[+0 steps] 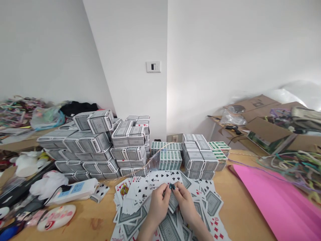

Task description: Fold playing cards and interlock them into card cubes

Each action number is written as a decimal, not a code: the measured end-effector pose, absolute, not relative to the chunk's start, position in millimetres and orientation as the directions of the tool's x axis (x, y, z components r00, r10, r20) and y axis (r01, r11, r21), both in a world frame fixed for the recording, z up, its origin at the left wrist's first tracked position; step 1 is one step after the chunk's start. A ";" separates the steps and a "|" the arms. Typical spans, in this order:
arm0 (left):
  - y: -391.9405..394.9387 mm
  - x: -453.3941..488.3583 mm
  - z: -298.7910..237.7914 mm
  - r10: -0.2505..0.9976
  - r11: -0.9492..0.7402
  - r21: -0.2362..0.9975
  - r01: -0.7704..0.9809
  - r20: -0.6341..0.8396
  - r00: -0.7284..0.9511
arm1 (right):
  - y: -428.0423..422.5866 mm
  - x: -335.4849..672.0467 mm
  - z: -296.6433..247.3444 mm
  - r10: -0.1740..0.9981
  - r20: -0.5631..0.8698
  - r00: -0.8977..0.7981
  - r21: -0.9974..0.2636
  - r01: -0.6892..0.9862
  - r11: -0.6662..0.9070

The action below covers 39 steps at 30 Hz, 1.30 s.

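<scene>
My left hand (158, 202) and my right hand (186, 203) meet over a loose heap of playing cards, thumbs side by side and fingers closed. Between them shows a grey-backed playing card (173, 203), pinched by both hands; its upper part is hidden by my fingers. Just beyond lies a row of face-up club cards (165, 177). Around my wrists the heap spreads out, with face-down cards (168, 227) and a ten of diamonds (217, 227) at the right.
Stacked blocks built of grey-backed cards (92, 144) stand at the left, more blocks (200, 155) at the right, with green-patterned ones (170, 160) between. A power strip (72, 190) and computer mouse (56, 217) lie left. Pink paper (265, 201) and a cardboard box (271, 137) are right.
</scene>
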<state>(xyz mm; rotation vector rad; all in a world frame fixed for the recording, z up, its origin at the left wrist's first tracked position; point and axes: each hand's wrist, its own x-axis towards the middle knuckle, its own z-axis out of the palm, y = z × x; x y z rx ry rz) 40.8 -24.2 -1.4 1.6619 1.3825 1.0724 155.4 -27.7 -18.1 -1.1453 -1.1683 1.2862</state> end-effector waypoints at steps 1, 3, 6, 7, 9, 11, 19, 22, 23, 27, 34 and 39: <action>-23.9 40.9 -1.9 0.986 -0.169 0.902 0.398 0.150 0.079 | -27.6 155.3 -18.3 0.997 -0.046 -0.056 -0.995 -0.090 -0.051; -22.9 41.2 -3.8 0.989 -0.145 0.905 0.399 0.129 0.067 | -27.8 154.8 -16.1 0.996 -0.057 -0.065 -0.991 -0.117 -0.064; -21.2 42.6 -7.3 0.996 -0.088 0.936 0.342 0.075 0.050 | -29.9 152.6 -7.7 0.999 -0.012 -0.049 -0.985 -0.171 -0.020; -20.9 43.3 -8.1 0.997 -0.071 0.949 0.308 0.060 0.048 | -30.9 151.4 -4.4 0.999 -0.006 -0.038 -0.981 -0.195 -0.013; -20.4 44.6 -8.4 0.998 -0.047 0.970 0.238 0.035 0.052 | -32.5 148.8 0.8 1.000 -0.009 -0.014 -0.971 -0.238 -0.012; -20.4 45.6 -7.4 0.999 -0.025 0.981 0.194 0.018 0.039 | -32.8 146.7 3.0 1.000 -0.014 0.013 -0.968 -0.250 -0.010; -24.0 45.7 -5.0 0.994 -0.067 0.978 0.197 0.083 -0.074 | -31.6 146.2 -18.0 0.994 0.022 0.111 -0.991 -0.132 0.037; -25.5 45.3 -6.4 0.984 -0.088 0.957 0.277 0.126 -0.126 | -34.4 144.5 -23.3 0.997 -0.015 0.077 -0.988 -0.157 -0.003; -25.6 44.9 -7.2 0.978 -0.087 0.945 0.315 0.141 -0.151 | -35.0 143.6 -23.5 0.998 -0.022 0.064 -0.985 -0.171 -0.011; -25.4 43.3 -8.7 0.960 -0.096 0.865 0.493 0.211 -0.182 | -34.9 140.3 -20.3 0.999 -0.026 0.022 -0.980 -0.200 -0.021; -36.6 32.3 33.4 0.961 -0.135 0.680 0.720 0.266 -0.071 | -30.2 151.7 -18.2 0.996 -0.003 0.089 -0.984 -0.180 0.013; -66.3 -44.0 69.0 0.991 0.022 0.510 0.860 0.106 -0.088 | -25.0 170.3 -23.2 0.983 -0.008 0.184 -0.984 -0.176 0.025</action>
